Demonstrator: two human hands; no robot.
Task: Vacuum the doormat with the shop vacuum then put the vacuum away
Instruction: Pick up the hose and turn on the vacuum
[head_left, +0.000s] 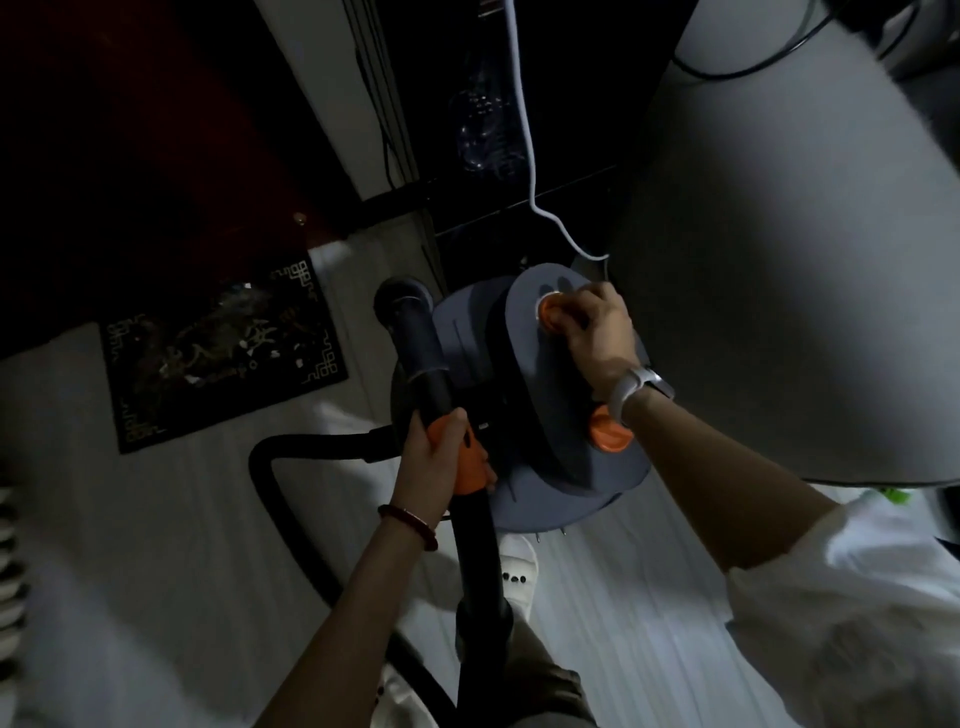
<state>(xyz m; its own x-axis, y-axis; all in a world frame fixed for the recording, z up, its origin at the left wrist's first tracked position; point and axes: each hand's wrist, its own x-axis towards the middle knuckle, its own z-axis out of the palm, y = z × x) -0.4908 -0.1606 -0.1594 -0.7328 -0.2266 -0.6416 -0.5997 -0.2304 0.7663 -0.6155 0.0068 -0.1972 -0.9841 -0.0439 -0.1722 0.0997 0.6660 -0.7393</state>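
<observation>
Left hand (434, 457) grips black-and-orange vacuum wand (457, 441); right hand (597, 332) fingers pinch orange knob (549, 314) atop grey shop vacuum (519, 415).

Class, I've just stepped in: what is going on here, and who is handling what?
A person stands over a grey shop vacuum on a pale floor. The left hand grips the black wand at its orange collar. The right hand is on an orange knob on top of the vacuum, perhaps the switch. The doormat lies apart to the left, still littered with pale scraps, and the wand is not on it.
</observation>
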